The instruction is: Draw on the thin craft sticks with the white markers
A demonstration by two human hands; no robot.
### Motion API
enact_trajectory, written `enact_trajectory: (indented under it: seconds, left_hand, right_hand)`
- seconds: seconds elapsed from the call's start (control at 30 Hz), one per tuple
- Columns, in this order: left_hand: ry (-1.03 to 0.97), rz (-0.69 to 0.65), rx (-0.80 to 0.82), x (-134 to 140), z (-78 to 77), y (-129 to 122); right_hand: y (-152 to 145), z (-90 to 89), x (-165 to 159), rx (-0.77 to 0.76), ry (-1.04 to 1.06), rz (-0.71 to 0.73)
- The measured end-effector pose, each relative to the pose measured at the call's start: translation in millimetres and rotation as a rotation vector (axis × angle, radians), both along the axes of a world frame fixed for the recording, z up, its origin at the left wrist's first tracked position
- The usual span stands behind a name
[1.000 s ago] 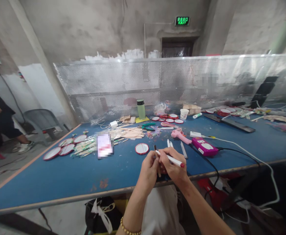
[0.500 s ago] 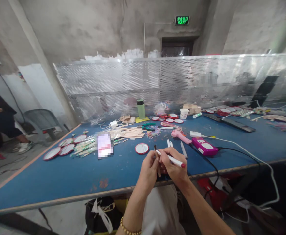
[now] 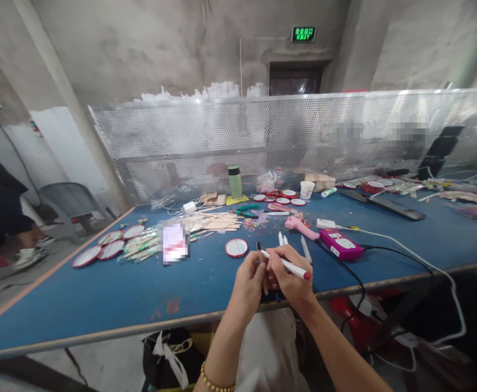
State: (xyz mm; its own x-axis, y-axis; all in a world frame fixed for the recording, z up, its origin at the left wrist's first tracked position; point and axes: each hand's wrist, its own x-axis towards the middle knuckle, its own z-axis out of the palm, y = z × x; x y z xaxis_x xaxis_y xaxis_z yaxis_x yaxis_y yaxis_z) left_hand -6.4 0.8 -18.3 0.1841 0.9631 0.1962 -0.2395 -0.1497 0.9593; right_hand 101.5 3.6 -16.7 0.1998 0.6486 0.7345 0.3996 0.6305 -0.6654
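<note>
My left hand (image 3: 247,286) is closed around a flat wooden stick (image 3: 266,285), whose top end looks dark. Between the fingers of my right hand (image 3: 294,283) is a white marker pen (image 3: 293,267) with a red end; its tip points at the stick. Both hands meet at the table's front edge, and the fingertips partly hide the stick. Just beyond them lies a round white disc with a red rim (image 3: 236,248). More white pens (image 3: 307,249) lie beyond my right hand.
Left on the blue table (image 3: 132,299) are a bundle of wooden sticks (image 3: 144,247) and red-rimmed discs (image 3: 86,256). A pink glue gun (image 3: 301,226), a purple box (image 3: 341,244) and cables lie right. A green bottle (image 3: 235,182) stands behind. A seated person (image 3: 4,190) is far left.
My hands, the stick and the marker pen stay nearly in place, with only a slight shift of the right hand. The person at far left has moved their legs.
</note>
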Motion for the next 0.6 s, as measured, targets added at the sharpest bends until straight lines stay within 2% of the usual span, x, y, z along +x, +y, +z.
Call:
enact_trajectory:
  seconds: [0.2,0.6]
  left_hand:
    - [0.033,0.017,0.025,0.6,-0.2,-0.3]
    - [0.011,-0.014,-0.013,-0.6,0.4,-0.8]
  right_hand:
    - [-0.6,0.1,-0.5,-0.035,0.007,0.024]
    - [-1.0,1.6,0.3,0.015,0.011,0.009]
